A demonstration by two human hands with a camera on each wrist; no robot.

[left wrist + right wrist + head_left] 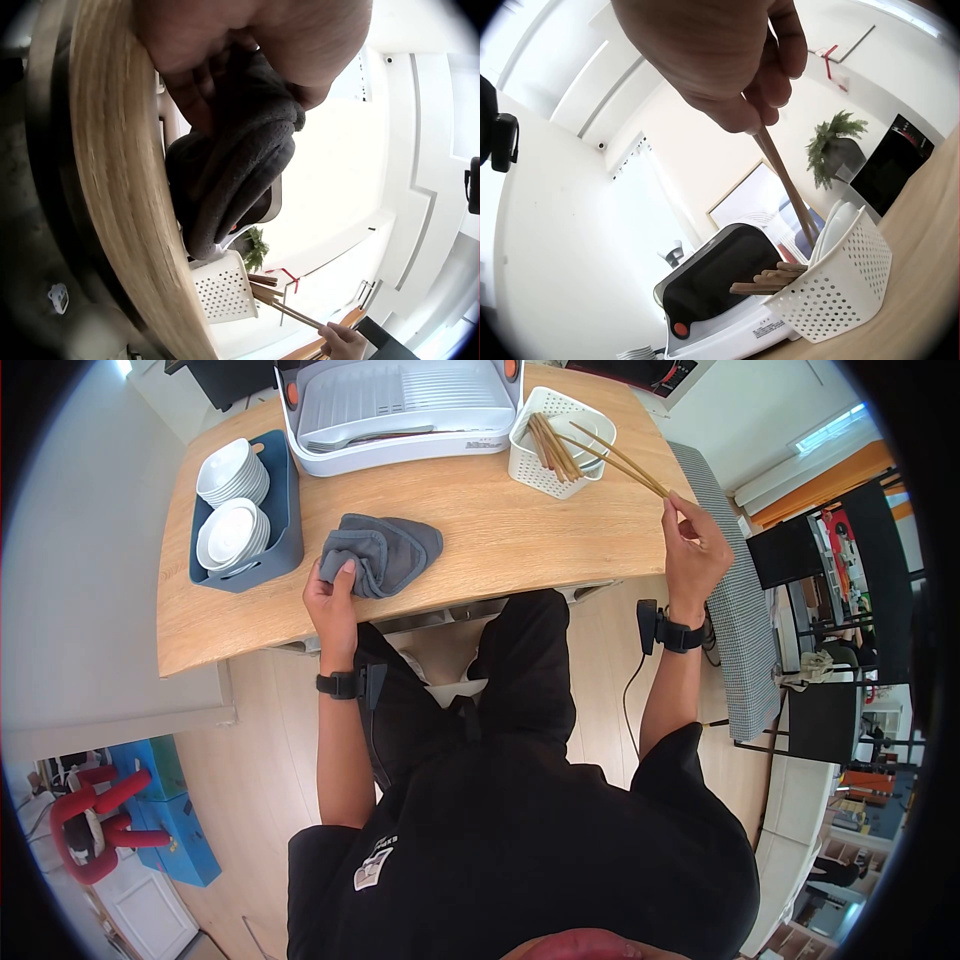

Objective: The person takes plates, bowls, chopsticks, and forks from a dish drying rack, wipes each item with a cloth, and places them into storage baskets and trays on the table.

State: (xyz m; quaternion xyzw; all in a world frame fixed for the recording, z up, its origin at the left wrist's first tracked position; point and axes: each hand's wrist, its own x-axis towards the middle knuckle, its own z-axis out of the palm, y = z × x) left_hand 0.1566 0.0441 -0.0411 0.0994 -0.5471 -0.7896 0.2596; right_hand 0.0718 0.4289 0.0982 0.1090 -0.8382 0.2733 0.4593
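Observation:
My left hand (331, 608) grips a folded dark grey cloth (405, 555) at the table's near edge, thumb on top. In the left wrist view the cloth (244, 161) bunches in thick folds beneath the fingers. Over at the right, my right hand (697, 552) pinches a pair of wooden chopsticks (645, 480) by one end. Their far ends reach over a white perforated basket (540, 477). Several more chopsticks (553, 450) lean in that basket. Beside them, white dishes (835, 231) stand on edge, as the right wrist view shows.
A blue-grey bin (285, 525) at the left of the wooden table (480, 535) contains two stacks of white bowls (232, 535). At the back stands a white dish rack box (400, 455) with cutlery along its front. A checkered cloth-covered surface (735, 590) adjoins the right side.

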